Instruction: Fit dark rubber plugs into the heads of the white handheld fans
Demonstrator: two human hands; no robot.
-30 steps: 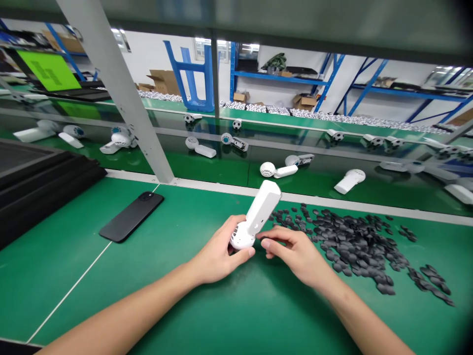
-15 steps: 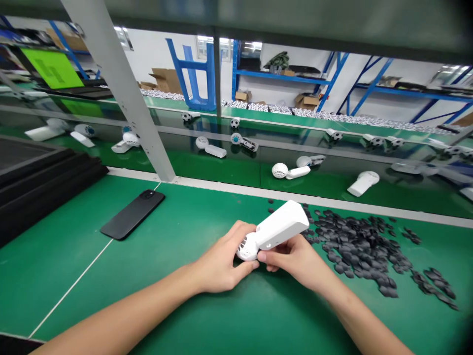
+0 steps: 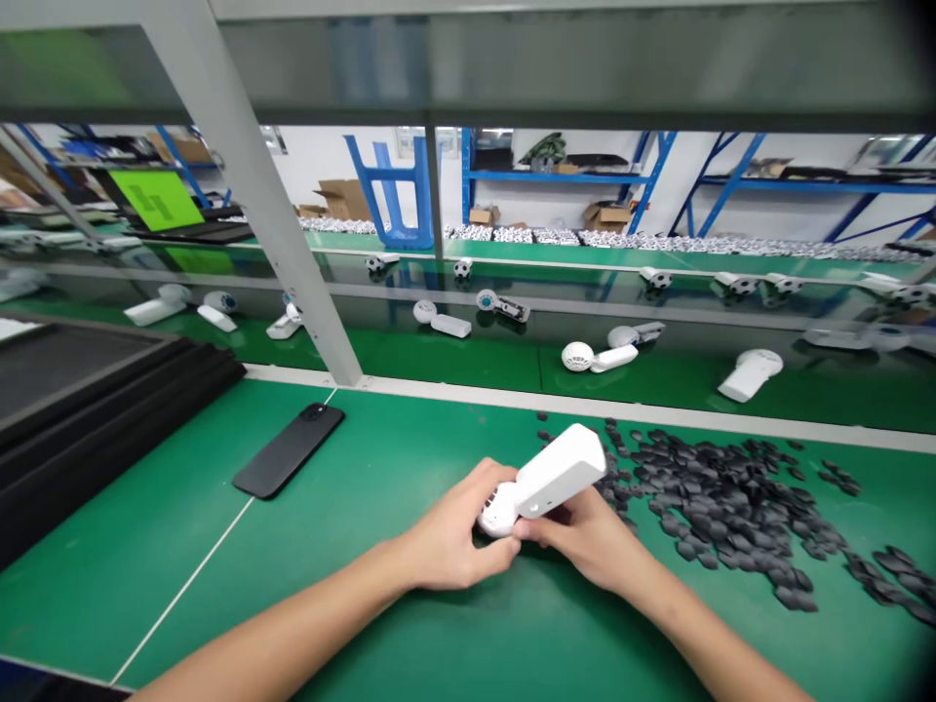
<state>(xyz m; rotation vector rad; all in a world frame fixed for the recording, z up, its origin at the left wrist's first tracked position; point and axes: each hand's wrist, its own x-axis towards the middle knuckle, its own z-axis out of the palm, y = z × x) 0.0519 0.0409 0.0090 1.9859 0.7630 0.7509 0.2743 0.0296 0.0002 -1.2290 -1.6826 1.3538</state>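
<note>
Since the last picture, the white hand fan has dropped a little lower in the view, and the two hands have come closer together around it. The fan lies almost flat, just above the green worktop. Its long handle points up and to the right, and its round head points down and to the left.

The left hand has its grip closed around the round head. The right hand has its grip pressed together on the fan near where the handle meets the head, with the fingers curled under the handle.

This looks like the step of checking or working on the fan while both hands hold it. The next move seems to call for a steady left hand and careful right fingers. A pile of small black pieces lies just beside the end of the handle. A black phone lies well off to the left. More white fans lie on the green belt behind.
</note>
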